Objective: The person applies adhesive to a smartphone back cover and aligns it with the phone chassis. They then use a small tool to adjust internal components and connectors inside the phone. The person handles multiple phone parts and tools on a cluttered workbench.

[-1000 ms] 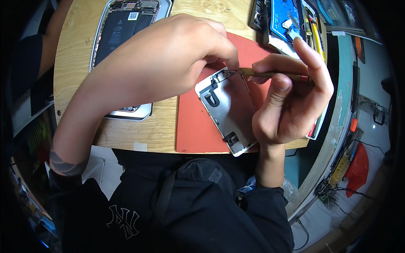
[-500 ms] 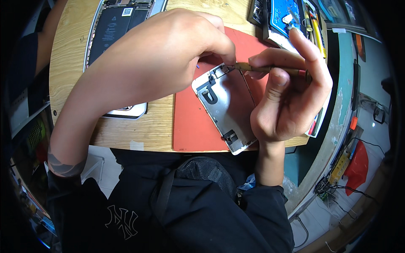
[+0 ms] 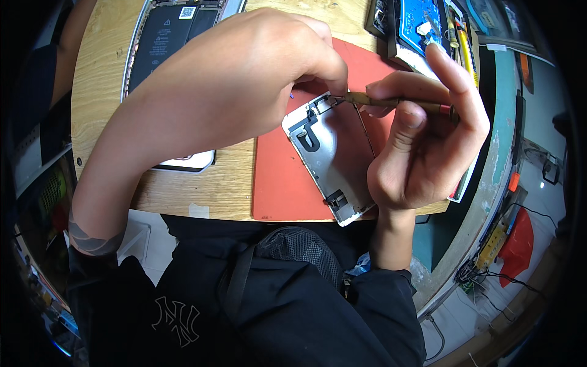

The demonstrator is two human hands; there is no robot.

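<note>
A detached phone screen panel (image 3: 335, 159) lies face down on a red work mat (image 3: 278, 189), its silver back plate up. My left hand (image 3: 244, 73) arches over the panel's top end, fingertips pinching at its upper corner. My right hand (image 3: 422, 147) grips a thin brass-tipped screwdriver (image 3: 391, 103), held nearly level, its tip at that same top corner beside my left fingertips. The palm of my right hand rests on the panel's right edge.
An opened phone body (image 3: 168, 37) with its black battery showing lies on the wooden table (image 3: 104, 79) behind my left arm. A tray of tools and blue parts (image 3: 422, 27) stands at the back right. The table's front edge runs just below the mat.
Both hands and the panel stay almost in place; the screwdriver tip has stayed at the top corner and my right index finger is still raised.
</note>
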